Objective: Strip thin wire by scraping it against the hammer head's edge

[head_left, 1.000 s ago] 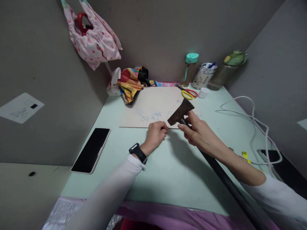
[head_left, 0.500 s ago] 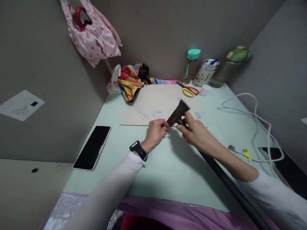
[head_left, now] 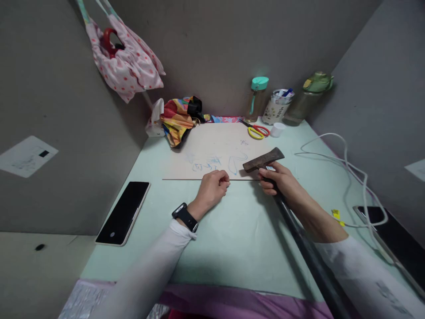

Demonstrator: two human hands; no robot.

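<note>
My right hand (head_left: 279,181) is closed round the upper handle of a hammer (head_left: 264,159), just below its rusty brown head. One end of the head flares out. The long black handle runs back under my right forearm towards the lower right. The head hangs over the front part of a pale board (head_left: 212,137) with blue marker scribbles. My left hand (head_left: 212,189) rests at the board's front edge, its fingers curled and pinched together. Whatever the fingertips hold, if anything, is too small to make out. A gap separates the hammer head from my left hand.
A phone (head_left: 124,212) lies at left, another dark device (head_left: 398,239) at right beside a white cable (head_left: 363,177). Behind stand scissors (head_left: 257,131), a white cap (head_left: 277,129), a teal-lidded bottle (head_left: 257,99), a pen cup (head_left: 277,107), a green bottle (head_left: 307,99) and a colourful cloth bundle (head_left: 179,119).
My right hand has moved the hammer head right, away from my left hand, and turned it flatter. My left hand stays at the board's edge. The view has shifted slightly.
</note>
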